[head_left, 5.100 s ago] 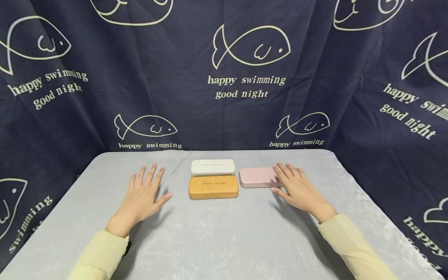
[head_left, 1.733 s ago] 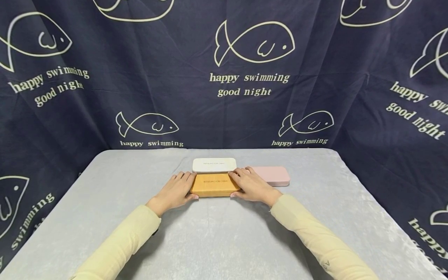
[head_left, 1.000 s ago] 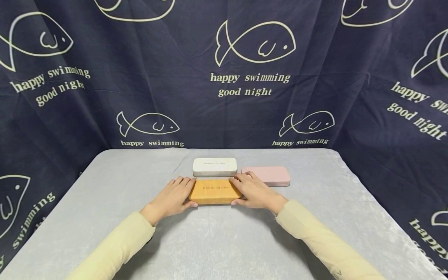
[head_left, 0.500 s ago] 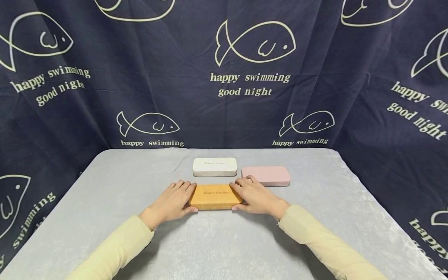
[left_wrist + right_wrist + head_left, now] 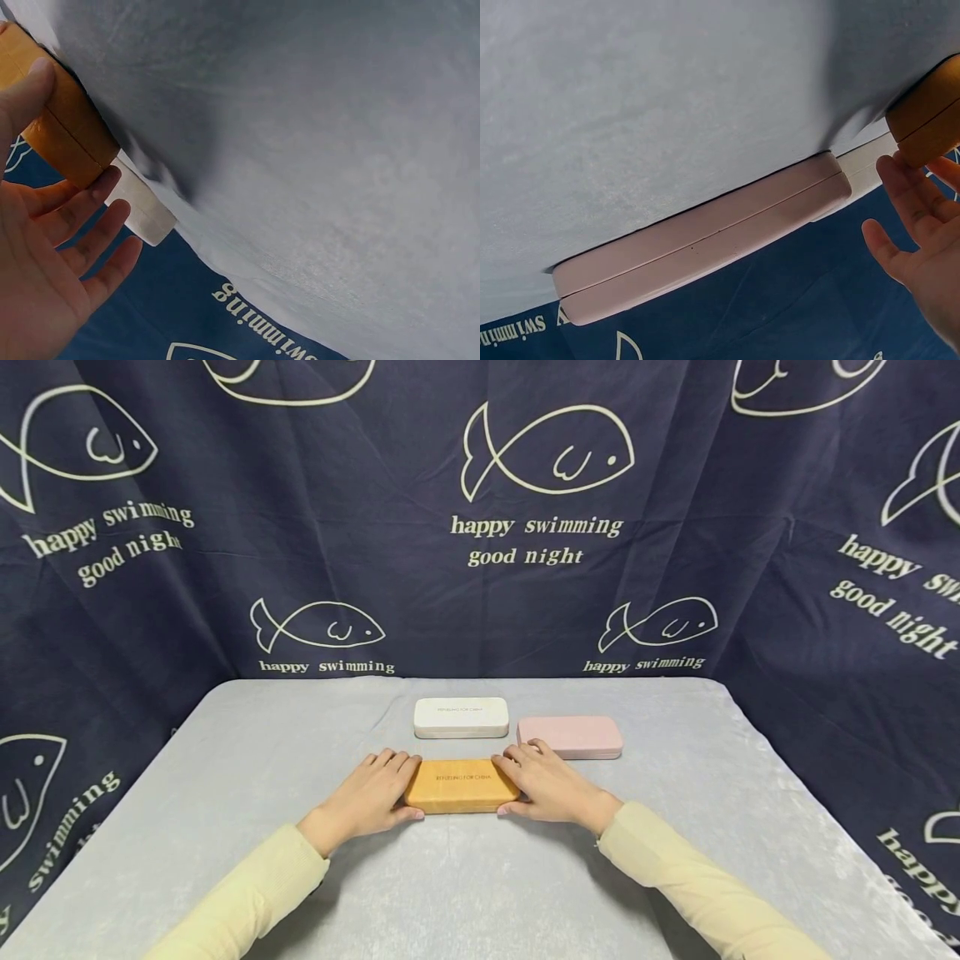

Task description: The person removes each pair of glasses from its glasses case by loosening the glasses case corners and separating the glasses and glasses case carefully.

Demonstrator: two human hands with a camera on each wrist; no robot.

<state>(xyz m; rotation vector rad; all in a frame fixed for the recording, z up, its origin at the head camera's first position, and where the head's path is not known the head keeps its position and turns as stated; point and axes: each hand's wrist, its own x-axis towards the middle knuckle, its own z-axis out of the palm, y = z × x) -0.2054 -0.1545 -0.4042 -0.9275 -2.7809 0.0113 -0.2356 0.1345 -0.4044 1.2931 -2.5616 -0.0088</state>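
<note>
A yellow-orange glasses case point(image 5: 462, 787) with dark lettering on its lid lies lengthwise between my two hands. My left hand point(image 5: 369, 793) grips its left end, thumb at the front and fingers at the back, as the left wrist view also shows on the orange case point(image 5: 71, 124). At the other end my right hand point(image 5: 551, 785) holds it the same way. Behind it sits a white glasses case point(image 5: 461, 718). A pink glasses case point(image 5: 573, 737) lies to the right, just beyond my right fingers; its long side with the seam faces the right wrist view.
A pale grey cloth covers the table point(image 5: 465, 893). Its far edge meets a dark blue curtain point(image 5: 420, 552) printed with white fish and words, which also hangs on both sides.
Both hands came in from the sides and gripped the orange case's ends. They drew it toward me, away from the white case, slowing in the last half second. The other cases stayed put.
</note>
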